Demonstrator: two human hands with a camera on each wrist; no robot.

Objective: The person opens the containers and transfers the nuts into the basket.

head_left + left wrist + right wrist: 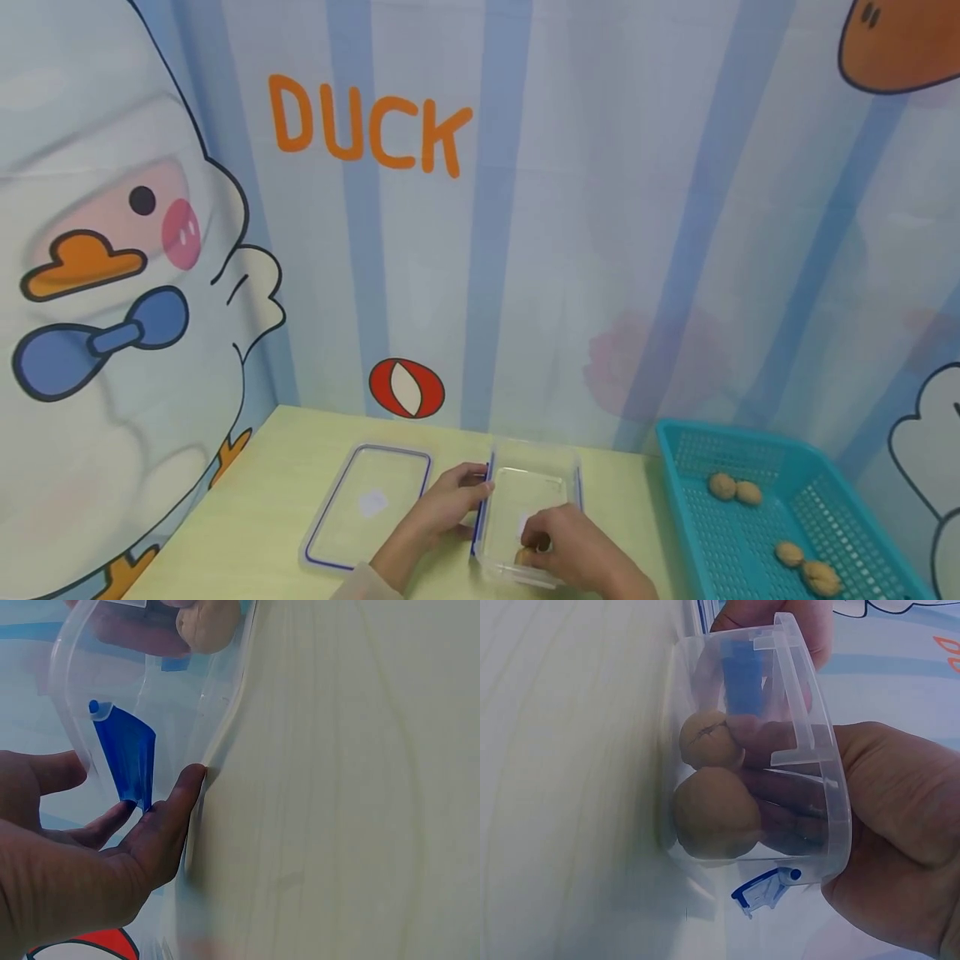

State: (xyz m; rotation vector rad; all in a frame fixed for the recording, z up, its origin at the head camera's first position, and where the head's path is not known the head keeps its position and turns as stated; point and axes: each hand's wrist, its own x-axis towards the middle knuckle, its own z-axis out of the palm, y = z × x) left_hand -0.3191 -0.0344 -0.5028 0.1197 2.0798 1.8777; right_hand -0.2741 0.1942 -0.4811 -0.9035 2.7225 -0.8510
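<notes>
A clear plastic food container [531, 571] with blue side clips stands open on the table. My left hand [452, 502] holds its left wall, thumb at the rim and fingers along the outside by a blue clip [131, 754]. My right hand [573, 546] reaches down inside the near end, fingers curled at a walnut [525, 556]. Through the wall, the right wrist view shows two walnuts low in the container: a smaller cracked-looking one [709, 739] at a fingertip, and a larger one [716, 814] with fingers behind it.
A clear lid with a blue seal [360, 533] lies flat left of the container. On the right stands a turquoise basket [684, 517] with several walnuts [722, 486] inside. Behind the pale table [622, 533] hangs a duck-printed curtain [570, 250].
</notes>
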